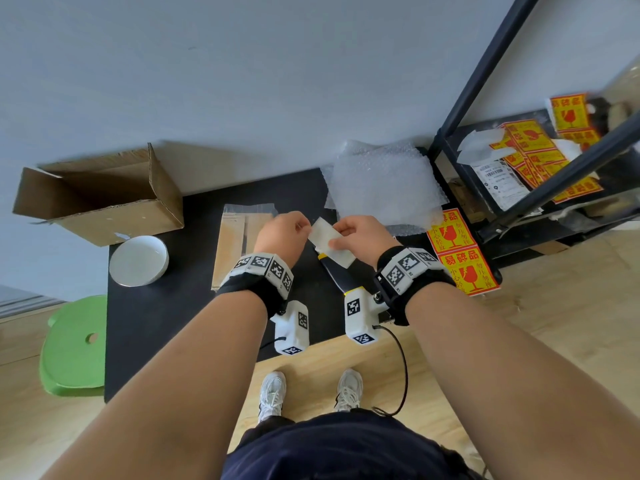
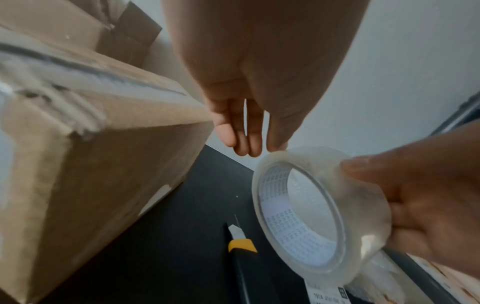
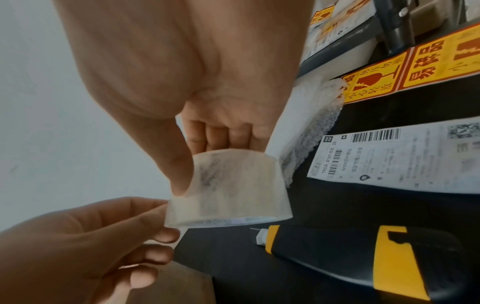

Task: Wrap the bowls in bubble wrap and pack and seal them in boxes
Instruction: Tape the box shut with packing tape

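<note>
Nearest the person, both hands are meeting above the black table. The right hand is gripping a roll of clear tape, thumb pressing one flat side and fingers curling round the other, as the right wrist view shows. The left hand is touching the roll's near edge: in the left wrist view its fingers are hanging nearly straight and close together, the tips brushing the rim, while in the right wrist view they are looking more curled, so whether they are pinching a tape end is not something I can tell. Directly under the roll a yellow-and-black utility knife is lying on the table. Left of the hands, a sealed cardboard box with clear tape along its seam is sitting just beyond the left wrist. Further left, a white bowl is standing unwrapped on the table's corner, just in front of an open cardboard box. Beyond the hands, sheets of bubble wrap are lying at the far edge, with yellow fragile stickers to their right.
</note>
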The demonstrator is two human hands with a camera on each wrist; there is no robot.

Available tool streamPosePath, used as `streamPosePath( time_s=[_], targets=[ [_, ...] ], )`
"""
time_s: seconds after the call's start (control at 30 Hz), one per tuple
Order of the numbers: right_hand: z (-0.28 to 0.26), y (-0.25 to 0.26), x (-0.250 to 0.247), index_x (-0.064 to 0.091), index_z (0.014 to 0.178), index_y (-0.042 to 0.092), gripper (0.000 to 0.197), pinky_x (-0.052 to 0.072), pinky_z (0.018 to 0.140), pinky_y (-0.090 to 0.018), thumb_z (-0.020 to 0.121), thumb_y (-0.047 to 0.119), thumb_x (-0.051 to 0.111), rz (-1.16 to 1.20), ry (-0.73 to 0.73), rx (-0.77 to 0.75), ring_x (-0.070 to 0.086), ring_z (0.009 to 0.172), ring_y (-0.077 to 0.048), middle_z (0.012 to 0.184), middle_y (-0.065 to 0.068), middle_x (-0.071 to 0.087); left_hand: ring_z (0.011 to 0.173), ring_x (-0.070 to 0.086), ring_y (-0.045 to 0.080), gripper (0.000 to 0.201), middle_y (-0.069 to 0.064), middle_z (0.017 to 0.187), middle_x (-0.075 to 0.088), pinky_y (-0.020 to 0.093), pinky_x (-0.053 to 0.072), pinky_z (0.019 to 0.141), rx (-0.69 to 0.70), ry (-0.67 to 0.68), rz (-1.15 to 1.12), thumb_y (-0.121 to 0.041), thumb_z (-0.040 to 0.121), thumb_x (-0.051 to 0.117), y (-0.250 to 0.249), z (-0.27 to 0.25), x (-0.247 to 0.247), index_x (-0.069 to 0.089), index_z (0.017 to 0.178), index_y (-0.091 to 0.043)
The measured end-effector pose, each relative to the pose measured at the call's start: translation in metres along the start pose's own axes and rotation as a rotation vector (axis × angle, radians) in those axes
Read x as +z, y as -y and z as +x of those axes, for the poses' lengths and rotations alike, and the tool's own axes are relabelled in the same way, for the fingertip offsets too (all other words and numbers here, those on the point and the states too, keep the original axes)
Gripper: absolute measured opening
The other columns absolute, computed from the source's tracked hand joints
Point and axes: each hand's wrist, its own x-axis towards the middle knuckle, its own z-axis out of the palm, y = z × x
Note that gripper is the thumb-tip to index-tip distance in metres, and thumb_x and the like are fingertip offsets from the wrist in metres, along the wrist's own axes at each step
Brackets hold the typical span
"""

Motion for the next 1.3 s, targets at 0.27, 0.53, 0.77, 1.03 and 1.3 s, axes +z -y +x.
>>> streamPosePath(
  time_s=[0.27,0.53,0.77,1.03,1.3],
  targets=[
    [0.008,-0.008,0.012,0.054,0.072,0.018,0.022,0.046,0.069,-0.027,0.082,0.022,0.073,-0.295,-0.037,0.011,0.055,0.077,-0.020,0.076,0.001,0.056,0.104,0.056,0.021,0.026,0.003,0.111,0.060,0.028,0.044,0.082,0.105,-0.074,0.093,-0.013,0.094,0.052,0.010,0.001,-0.003,0.067,0.115,-0.018],
    [0.020,-0.008,0.041,0.047,0.066,0.013,0.029,0.041,0.072,-0.032,0.091,0.021,0.057,-0.560,-0.063,0.096,0.053,0.078,-0.026,0.068,-0.003,0.050,0.108,0.049,0.031,0.028,0.009,0.110,0.062,0.038,0.035,0.091,0.098,-0.312,0.188,-0.005,0.089,0.048,0.053,-0.002,-0.032,0.070,0.106,-0.011],
    [0.032,0.007,0.055,0.066,0.103,0.006,0.028,0.051,0.092,-0.040,0.094,0.028,0.050,-0.667,-0.036,0.167,0.063,0.099,-0.031,0.104,-0.011,0.067,0.114,0.045,0.026,0.031,0.008,0.122,0.055,0.036,0.036,0.095,-0.030,-0.312,0.115,-0.007,0.093,0.045,0.079,-0.003,-0.052,0.063,0.118,-0.013],
    [0.033,0.012,0.061,0.060,0.107,0.014,0.022,0.050,0.089,-0.037,0.099,0.031,0.050,-0.665,-0.168,0.161,0.062,0.106,-0.030,0.115,-0.012,0.064,0.099,0.057,0.019,0.034,0.004,0.132,0.046,0.028,0.045,0.082,-0.199,-0.158,-0.072,-0.017,0.097,0.051,0.098,-0.002,-0.061,0.051,0.130,-0.016],
    [0.054,0.064,0.087,0.068,0.087,0.011,0.021,0.053,0.089,-0.046,0.094,0.024,0.054,-0.091,-0.122,0.076,0.068,0.091,-0.029,0.096,-0.012,0.071,0.091,0.052,0.011,0.030,0.001,0.114,0.057,0.024,0.039,0.078,-0.278,-0.170,-0.180,-0.018,0.089,0.063,0.105,-0.002,-0.068,0.056,0.118,-0.016]
  ],
)
